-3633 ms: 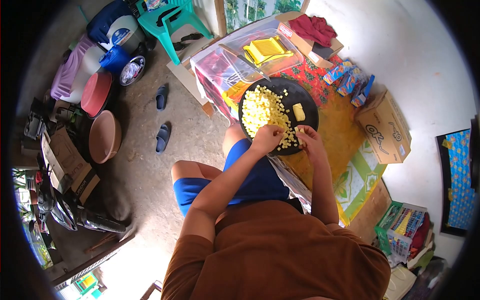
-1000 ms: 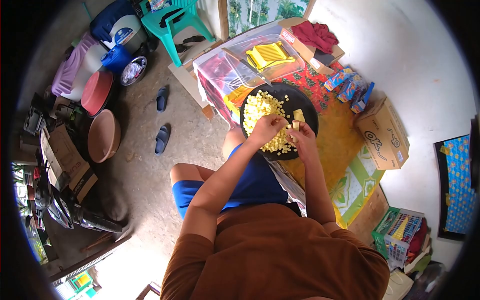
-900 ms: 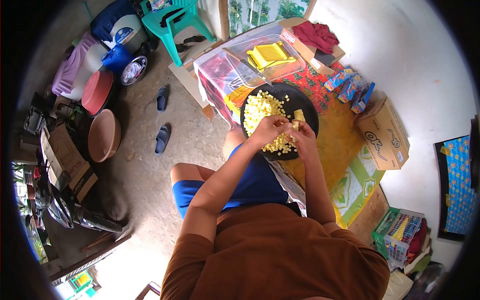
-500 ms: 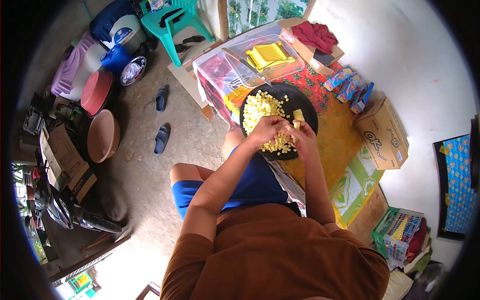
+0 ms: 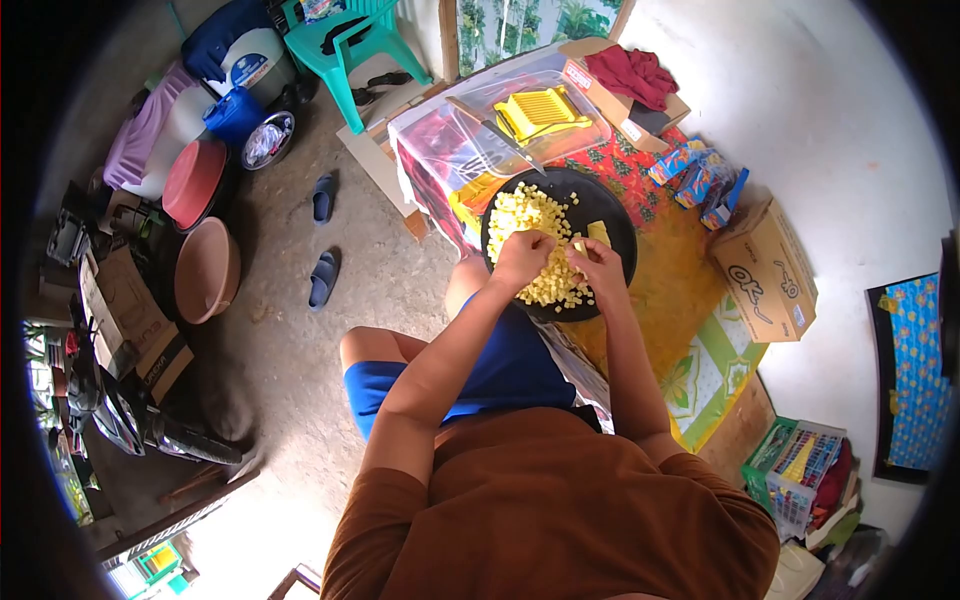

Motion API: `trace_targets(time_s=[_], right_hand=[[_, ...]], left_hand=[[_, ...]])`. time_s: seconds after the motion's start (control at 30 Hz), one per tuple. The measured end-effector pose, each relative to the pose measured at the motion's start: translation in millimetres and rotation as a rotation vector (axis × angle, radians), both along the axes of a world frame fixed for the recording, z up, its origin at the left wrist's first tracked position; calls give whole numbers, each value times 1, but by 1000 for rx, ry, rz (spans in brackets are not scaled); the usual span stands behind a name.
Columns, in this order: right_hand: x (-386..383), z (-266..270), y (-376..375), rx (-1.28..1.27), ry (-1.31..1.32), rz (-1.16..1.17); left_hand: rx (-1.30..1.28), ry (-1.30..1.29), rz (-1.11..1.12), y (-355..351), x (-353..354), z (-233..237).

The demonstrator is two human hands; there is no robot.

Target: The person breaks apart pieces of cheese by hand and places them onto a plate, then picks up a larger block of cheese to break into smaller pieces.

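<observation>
A round black tray (image 5: 615, 205) holds a heap of small pale-yellow cubes (image 5: 525, 212), with a flat larger yellow piece (image 5: 598, 232) near its right side. Over the heap, my left hand (image 5: 524, 258) has its fingers curled and pinched together; what they hold, if anything, is hidden. To its right, my right hand (image 5: 601, 268) grips a small pale-yellow strip (image 5: 580, 246) between thumb and fingers. A gap separates the two hands. Just beyond the tray lies a long knife (image 5: 508, 142) across a clear plastic box.
The clear plastic box (image 5: 480, 150) has a yellow slotted rack (image 5: 540, 112) on it. Cardboard boxes (image 5: 765, 270) and blue packets (image 5: 705, 180) stand to the right. Slippers (image 5: 322, 278), basins (image 5: 207, 270) and a green chair (image 5: 350, 55) are on the floor at the left.
My hands were together over the tray and have moved apart. The left one has shifted slightly left, and the strip in my right hand looks shorter.
</observation>
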State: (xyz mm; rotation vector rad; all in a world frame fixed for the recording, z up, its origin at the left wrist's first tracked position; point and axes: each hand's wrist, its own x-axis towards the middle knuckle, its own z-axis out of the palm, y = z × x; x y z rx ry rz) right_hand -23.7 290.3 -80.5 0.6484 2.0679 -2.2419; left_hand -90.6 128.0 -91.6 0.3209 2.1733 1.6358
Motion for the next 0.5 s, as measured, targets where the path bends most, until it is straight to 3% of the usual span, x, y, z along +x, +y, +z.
trace_targets(time_s=[0.13, 0.23, 0.5], right_hand=[[2, 14, -6, 3, -25, -73], [2, 11, 2, -428, 36, -95], [13, 21, 0, -333, 126, 58]], left_hand=[[84, 19, 30, 0, 0, -4], [127, -32, 35, -3, 7, 11], [305, -263, -82, -7, 21, 39]])
